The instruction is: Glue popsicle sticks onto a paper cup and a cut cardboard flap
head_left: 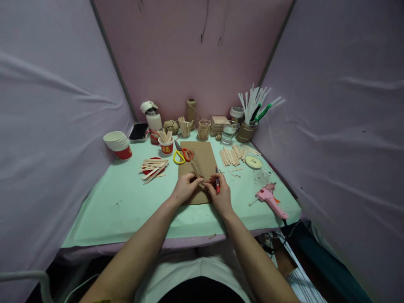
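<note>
Above a brown cardboard sheet, my left hand is closed on wooden craft sticks that tilt up and away to the left. Whether it is one stick or more, I cannot tell. A red pen with a dark end stands nearly upright in my right hand, whose fingertips also meet the near end of the sticks. Scissors with yellow handles and red-handled pliers or cutters lie at the sheet's upper left.
Loose sticks cover a red lid at left, near a red cup of sticks and stacked paper cups. Right are rows of short sticks, a round yellowish lid and a pink glue gun. Jars and twine line the back.
</note>
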Motion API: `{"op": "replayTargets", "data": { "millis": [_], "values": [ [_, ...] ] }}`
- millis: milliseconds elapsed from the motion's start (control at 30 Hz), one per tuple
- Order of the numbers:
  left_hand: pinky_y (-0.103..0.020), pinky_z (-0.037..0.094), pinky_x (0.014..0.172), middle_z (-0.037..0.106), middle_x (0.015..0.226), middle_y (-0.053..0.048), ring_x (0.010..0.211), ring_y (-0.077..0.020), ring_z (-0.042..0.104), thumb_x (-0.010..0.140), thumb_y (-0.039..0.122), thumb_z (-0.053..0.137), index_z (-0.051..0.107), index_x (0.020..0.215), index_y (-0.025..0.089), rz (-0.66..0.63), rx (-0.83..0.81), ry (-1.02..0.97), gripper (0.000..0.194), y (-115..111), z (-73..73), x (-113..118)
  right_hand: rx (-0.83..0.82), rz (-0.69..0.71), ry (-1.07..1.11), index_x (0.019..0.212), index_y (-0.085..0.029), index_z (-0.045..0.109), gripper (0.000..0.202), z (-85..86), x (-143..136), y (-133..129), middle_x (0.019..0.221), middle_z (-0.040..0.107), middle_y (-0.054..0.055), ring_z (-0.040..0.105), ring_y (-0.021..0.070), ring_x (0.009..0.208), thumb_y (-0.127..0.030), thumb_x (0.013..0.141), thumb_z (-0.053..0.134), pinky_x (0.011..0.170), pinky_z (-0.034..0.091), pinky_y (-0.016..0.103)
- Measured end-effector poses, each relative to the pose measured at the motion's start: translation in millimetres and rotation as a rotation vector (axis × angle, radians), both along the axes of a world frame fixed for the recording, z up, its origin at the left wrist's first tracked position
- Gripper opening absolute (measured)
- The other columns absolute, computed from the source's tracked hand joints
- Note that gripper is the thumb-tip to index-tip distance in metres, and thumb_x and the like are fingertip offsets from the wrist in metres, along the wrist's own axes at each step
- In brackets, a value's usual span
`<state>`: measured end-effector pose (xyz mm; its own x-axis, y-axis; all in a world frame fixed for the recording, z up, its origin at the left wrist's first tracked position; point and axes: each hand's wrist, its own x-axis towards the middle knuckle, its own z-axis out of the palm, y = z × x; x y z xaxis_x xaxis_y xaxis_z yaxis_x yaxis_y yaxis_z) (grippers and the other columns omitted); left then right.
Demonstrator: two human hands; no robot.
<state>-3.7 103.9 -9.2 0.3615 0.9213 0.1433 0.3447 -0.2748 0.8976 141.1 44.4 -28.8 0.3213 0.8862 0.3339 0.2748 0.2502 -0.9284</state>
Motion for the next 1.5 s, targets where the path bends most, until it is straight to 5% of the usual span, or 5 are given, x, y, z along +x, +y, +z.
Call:
{"op": "replayTargets", "data": {
  "millis": [300,500,700,1500],
  "values": [
    [-0.027,0.044,0.07,0.069,0.076,-0.004,0.074,-0.0174,0.061,0.084,0.029,0.057,0.068,0.078,0.015,-0.067,0.106,0.096,0.019,-5,4.8,0,-0.008,-0.007,-0.035,0.1,-0.023,0.053,0.03,-1.7,1,1,0.087,0.067,0.002,0.065,0.0181,0.079,-0.029,0.076,0.07,0.075,0.051,0.033],
    [-0.027,0.044,0.073,0.071,0.083,-0.004,0.076,-0.0173,0.061,0.088,0.021,0.054,0.07,0.084,0.016,-0.14,0.179,0.151,0.017,-7,3.6,-1,0.13,0.037,0.068,0.103,-0.024,0.05,0.029,14.4,-3,2,0.103,0.067,0.005,0.064,0.0191,0.094,-0.029,0.08,0.068,0.081,0.051,0.034],
    [-0.027,0.044,0.07,0.07,0.082,-0.005,0.075,-0.0181,0.061,0.086,0.02,0.055,0.068,0.081,0.015,-0.129,0.193,0.184,0.014,-4,-3.0,-2,0.112,0.064,0.189,0.099,-0.024,0.05,0.026,28.0,-12,12,0.092,0.068,0.002,0.067,0.0176,0.087,-0.024,0.079,0.067,0.084,0.051,0.035],
    [-0.033,0.044,0.078,0.071,0.088,-0.009,0.082,-0.0209,0.06,0.085,0.019,0.049,0.068,0.086,0.014,-0.172,0.154,0.164,0.019,-4,-0.5,-1,0.08,0.012,0.319,0.097,-0.023,0.05,0.032,20.3,-19,13,0.083,0.066,0.0,0.066,0.0171,0.081,-0.026,0.074,0.072,0.081,0.051,0.034]
  ]
}}
